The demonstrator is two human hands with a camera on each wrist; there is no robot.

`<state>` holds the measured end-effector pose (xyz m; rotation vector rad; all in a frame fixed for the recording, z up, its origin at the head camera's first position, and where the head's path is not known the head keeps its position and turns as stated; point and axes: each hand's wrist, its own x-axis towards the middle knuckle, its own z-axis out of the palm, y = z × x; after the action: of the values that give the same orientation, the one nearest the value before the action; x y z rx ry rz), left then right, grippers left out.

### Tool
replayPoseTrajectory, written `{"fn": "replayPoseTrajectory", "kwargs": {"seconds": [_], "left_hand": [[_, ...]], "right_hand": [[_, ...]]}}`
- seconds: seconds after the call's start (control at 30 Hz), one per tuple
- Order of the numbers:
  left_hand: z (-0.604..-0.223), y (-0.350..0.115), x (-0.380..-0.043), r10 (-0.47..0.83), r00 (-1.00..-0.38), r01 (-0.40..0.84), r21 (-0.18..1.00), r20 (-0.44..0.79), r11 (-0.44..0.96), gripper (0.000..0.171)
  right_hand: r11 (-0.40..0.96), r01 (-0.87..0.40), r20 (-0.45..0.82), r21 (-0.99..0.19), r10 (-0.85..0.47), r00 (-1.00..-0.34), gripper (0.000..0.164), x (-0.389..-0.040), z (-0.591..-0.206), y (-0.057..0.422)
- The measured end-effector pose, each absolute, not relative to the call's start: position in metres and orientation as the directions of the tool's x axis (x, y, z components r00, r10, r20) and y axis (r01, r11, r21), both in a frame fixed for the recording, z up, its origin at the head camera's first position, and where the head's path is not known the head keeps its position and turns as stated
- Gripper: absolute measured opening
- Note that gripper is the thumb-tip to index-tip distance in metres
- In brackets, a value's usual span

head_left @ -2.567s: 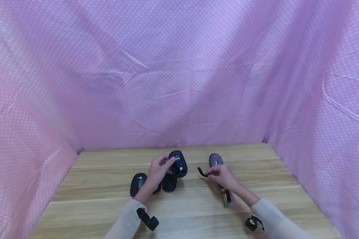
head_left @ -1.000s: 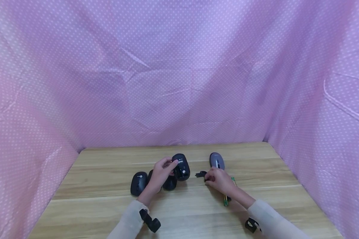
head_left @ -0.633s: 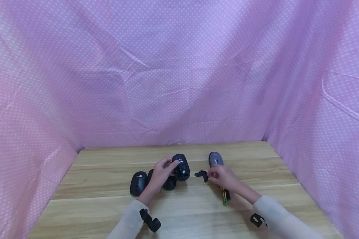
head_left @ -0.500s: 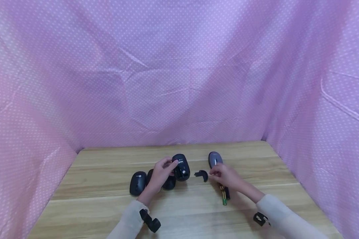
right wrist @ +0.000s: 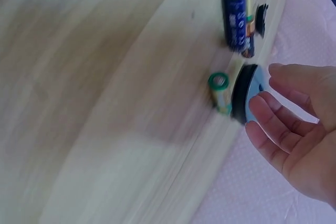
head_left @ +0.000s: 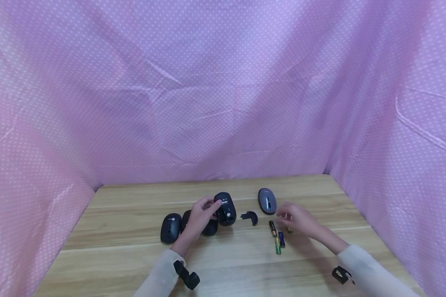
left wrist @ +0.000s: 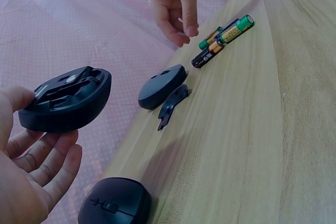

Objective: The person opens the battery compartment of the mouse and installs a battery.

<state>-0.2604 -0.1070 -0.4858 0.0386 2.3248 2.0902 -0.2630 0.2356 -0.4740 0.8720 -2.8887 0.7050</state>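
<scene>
My left hand (head_left: 199, 216) holds a black computer mouse (head_left: 225, 210) above the table, thumb on its underside. That underside faces up, and its battery compartment looks uncovered and vacant in the left wrist view (left wrist: 71, 98). A curved black battery cover (head_left: 253, 217) lies on the table to the right of it. My right hand (head_left: 297, 219) hovers with loosely bent fingers, holding nothing, over a green-ended battery (right wrist: 219, 93) that it partly hides in the head view. Several more batteries lie close together: a blue one (head_left: 281, 239), a green one (head_left: 278, 246) and a black-and-copper one (head_left: 273, 228).
A grey mouse (head_left: 267, 201) sits beyond the batteries. To the left, a black mouse (head_left: 170, 228) stands by my left forearm, with two more dark mice (head_left: 209, 228) partly hidden by the left hand. A pink dotted curtain (head_left: 223, 123) encloses the wooden table (head_left: 223, 268).
My right hand has let go of the battery cover, leaving it on the table, and has moved right over the batteries. The left hand keeps its hold on the mouse.
</scene>
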Motion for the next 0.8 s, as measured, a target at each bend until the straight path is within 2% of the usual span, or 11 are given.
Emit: {"fn": "replayPoseTrajectory", "kwargs": {"seconds": [0.43, 0.8], "left_hand": [[-0.487, -0.107, -0.261, 0.067, -0.998, 0.026, 0.996, 0.020, 0.082, 0.033], [-0.485, -0.104, -0.263, 0.102, -0.995, 0.006, 0.998, -0.001, 0.064, 0.038]], "right_hand": [[0.747, -0.524, 0.089, -0.409, -0.539, -0.837, 0.049, -0.253, -0.478, 0.260], [0.779, -0.503, 0.063, -0.375, -0.520, -0.852, 0.049, -0.251, -0.483, 0.258]]}}
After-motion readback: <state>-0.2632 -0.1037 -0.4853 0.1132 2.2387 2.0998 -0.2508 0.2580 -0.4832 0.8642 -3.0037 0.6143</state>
